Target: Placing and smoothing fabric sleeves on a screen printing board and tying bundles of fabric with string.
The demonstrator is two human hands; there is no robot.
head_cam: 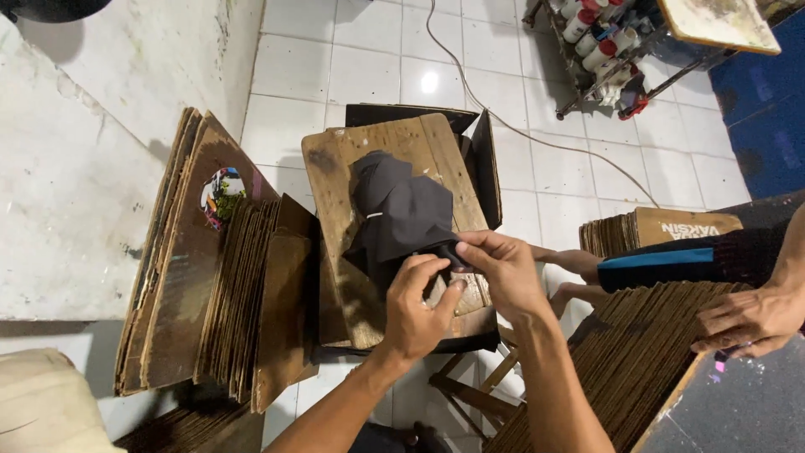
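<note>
left hand (pixel 417 309) + right hand (pixel 501 270): fingers pinched on hem of dark grey folded cloth (pixel 401 214) | cloth lies on worn brown wooden board (pixel 402 138), flat backing | stacked brown cardboard sheets (pixel 239 294) left of board

Both hands (pixel 457 281) on black cloth (pixel 401 214)

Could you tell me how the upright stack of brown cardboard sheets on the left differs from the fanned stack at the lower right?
The upright stack of brown cardboard sheets stands on edge, leaning by the wall; the fanned stack of brown cardboard sheets lies flatter, spread out.

No hand touches the upright stack; another person's hand rests on the fanned one.

The upright stack's outer sheet has a round hole; the fanned stack shows none.

Both are plain brown cardboard.
</note>
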